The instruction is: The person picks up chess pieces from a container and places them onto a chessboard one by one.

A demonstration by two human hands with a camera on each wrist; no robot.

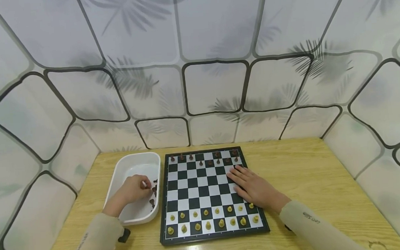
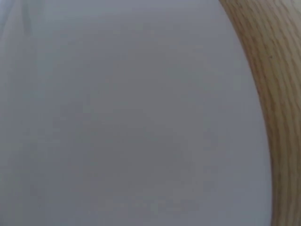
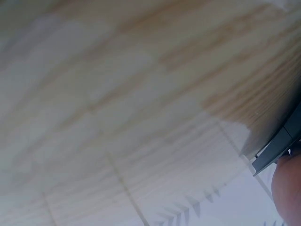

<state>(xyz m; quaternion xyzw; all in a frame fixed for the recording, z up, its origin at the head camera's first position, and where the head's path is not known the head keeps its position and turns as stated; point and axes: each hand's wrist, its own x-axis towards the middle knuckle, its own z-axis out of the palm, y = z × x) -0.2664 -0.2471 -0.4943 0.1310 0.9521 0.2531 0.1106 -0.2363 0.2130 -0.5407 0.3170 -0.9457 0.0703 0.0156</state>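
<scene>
My left hand [image 1: 136, 188] reaches into a white tray [image 1: 135, 219], its fingers bent beside several dark brown chess pieces [image 1: 152, 202]. Whether a piece is between the fingertips cannot be made out. Only the tray's blurred pale wall [image 2: 141, 113] fills the left wrist view. A black-and-white chessboard [image 1: 192, 182] lies right of the tray. My right hand [image 1: 254, 187] rests flat over its right side, fingers extended. Dark brown pieces [image 1: 190, 156] stand along the far rows, with gaps among them. Yellowish pieces [image 1: 208, 225] fill the two near rows.
Both the tray and the board lie on a light wooden table [image 1: 293, 165]. A patterned pale wall [image 1: 214, 87] encloses the back and sides. In the right wrist view, the board's black edge [image 3: 277, 146] shows beside part of the hand.
</scene>
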